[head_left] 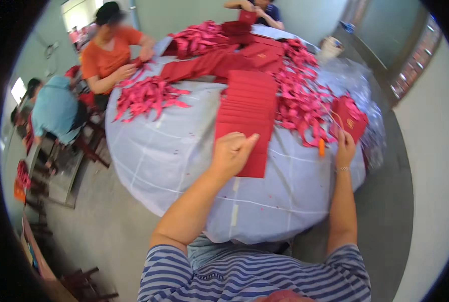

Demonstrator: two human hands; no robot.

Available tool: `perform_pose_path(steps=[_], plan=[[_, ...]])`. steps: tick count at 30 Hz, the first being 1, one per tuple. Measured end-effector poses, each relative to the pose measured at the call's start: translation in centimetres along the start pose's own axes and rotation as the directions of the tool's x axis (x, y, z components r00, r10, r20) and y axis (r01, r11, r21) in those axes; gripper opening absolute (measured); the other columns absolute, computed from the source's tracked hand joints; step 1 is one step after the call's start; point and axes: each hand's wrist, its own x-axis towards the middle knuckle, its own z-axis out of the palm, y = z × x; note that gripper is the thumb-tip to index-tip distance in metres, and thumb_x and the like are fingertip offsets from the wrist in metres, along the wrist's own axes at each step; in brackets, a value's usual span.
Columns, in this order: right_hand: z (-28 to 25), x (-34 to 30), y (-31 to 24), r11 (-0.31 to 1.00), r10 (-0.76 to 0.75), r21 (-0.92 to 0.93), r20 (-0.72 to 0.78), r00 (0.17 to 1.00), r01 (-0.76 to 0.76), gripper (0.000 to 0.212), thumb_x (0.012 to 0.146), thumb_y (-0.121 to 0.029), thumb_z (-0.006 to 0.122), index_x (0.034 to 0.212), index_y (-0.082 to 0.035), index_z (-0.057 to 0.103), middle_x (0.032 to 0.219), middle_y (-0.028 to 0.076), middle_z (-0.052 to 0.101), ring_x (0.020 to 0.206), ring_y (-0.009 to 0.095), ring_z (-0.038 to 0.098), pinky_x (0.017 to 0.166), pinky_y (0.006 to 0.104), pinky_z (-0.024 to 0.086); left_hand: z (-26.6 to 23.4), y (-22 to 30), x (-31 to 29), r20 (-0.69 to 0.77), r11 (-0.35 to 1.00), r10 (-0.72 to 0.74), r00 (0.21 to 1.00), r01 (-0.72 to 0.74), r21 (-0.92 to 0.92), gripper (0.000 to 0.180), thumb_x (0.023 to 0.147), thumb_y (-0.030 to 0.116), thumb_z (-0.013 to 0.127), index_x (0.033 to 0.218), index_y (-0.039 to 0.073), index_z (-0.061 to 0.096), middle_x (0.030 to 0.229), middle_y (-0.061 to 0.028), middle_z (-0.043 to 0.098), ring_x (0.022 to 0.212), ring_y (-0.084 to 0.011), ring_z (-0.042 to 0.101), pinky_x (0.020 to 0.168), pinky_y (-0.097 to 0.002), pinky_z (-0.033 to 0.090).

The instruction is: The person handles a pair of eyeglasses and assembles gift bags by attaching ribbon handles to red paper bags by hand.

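A row of flat red pouches or bags [245, 108] lies overlapping down the middle of the table. Over its near end is my left hand [233, 153], fingers curled in; whether it holds anything cannot be made out. At the table's right side, my right hand [346, 147] has its fingers pinched together beside a red bag with a gold mark [350, 120]. A thin yellowish strand [338, 119] curves up by those fingers, and I cannot tell if they grip it. Just left of that hand lies a small orange object [321, 147].
Pink ribbons [302, 93] are heaped right of the row, with another ribbon pile [146, 96] at the left. More red bags [219, 65] lie farther back on the white-covered table [154, 151]. Clear plastic [373, 116] hangs at the right edge. A person in orange [111, 55] works at far left, another [267, 12] at the back.
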Motion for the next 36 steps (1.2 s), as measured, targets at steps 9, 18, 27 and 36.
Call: perform_pose_path(steps=[9, 18, 27, 36], plan=[[1.7, 0.6, -9.9, 0.832, 0.151, 0.51, 0.17, 0.974, -0.218, 0.015, 0.098, -0.012, 0.059, 0.096, -0.001, 0.068, 0.07, -0.004, 0.054, 0.061, 0.003, 0.045, 0.055, 0.0185, 0.035, 2.8, -0.1, 0.3, 0.019, 0.997, 0.082, 0.996, -0.082, 0.003, 0.025, 0.089, 0.004, 0.065, 0.067, -0.001, 0.056, 0.062, -0.0094, 0.055, 0.059, -0.0221, 0.053, 0.056, -0.0324, 0.041], [5.0, -0.4, -16.6, 0.695, 0.113, 0.588, 0.478, 0.871, -0.413, 0.016, 0.098, -0.015, 0.06, 0.091, -0.002, 0.066, 0.068, -0.001, 0.057, 0.054, 0.005, 0.046, 0.048, 0.0197, 0.033, 1.7, -0.5, 0.2, -0.132, 0.997, -0.069, 0.989, 0.063, -0.053, 0.056, 0.083, -0.001, 0.069, 0.135, 0.002, 0.049, 0.13, -0.0159, 0.049, 0.087, -0.0165, 0.059, 0.075, -0.0303, 0.051], [8.7, -1.2, -20.1, 0.821, -0.021, 0.432, 0.678, 0.735, -0.374, 0.021, 0.1, -0.015, 0.056, 0.088, 0.0, 0.064, 0.064, 0.001, 0.056, 0.048, 0.006, 0.045, 0.042, 0.0201, 0.034, 0.2, -0.7, 0.8, -0.142, 0.974, 0.147, 0.979, -0.119, 0.19, 0.035, 0.09, 0.005, 0.062, 0.124, 0.0, 0.057, 0.113, -0.0158, 0.062, 0.099, -0.0242, 0.062, 0.085, -0.033, 0.05], [9.5, -1.6, -18.7, 0.475, -0.066, 0.659, 0.688, 0.723, -0.583, 0.017, 0.098, -0.013, 0.056, 0.101, 0.001, 0.066, 0.077, 0.003, 0.062, 0.061, 0.007, 0.055, 0.055, 0.0211, 0.046, 0.8, -0.5, 0.4, -0.072, 0.892, -0.304, 0.95, 0.258, -0.372, 0.023, 0.102, 0.013, 0.05, 0.1, -0.004, 0.065, 0.091, -0.0067, 0.068, 0.082, -0.0115, 0.064, 0.077, -0.0264, 0.052]])
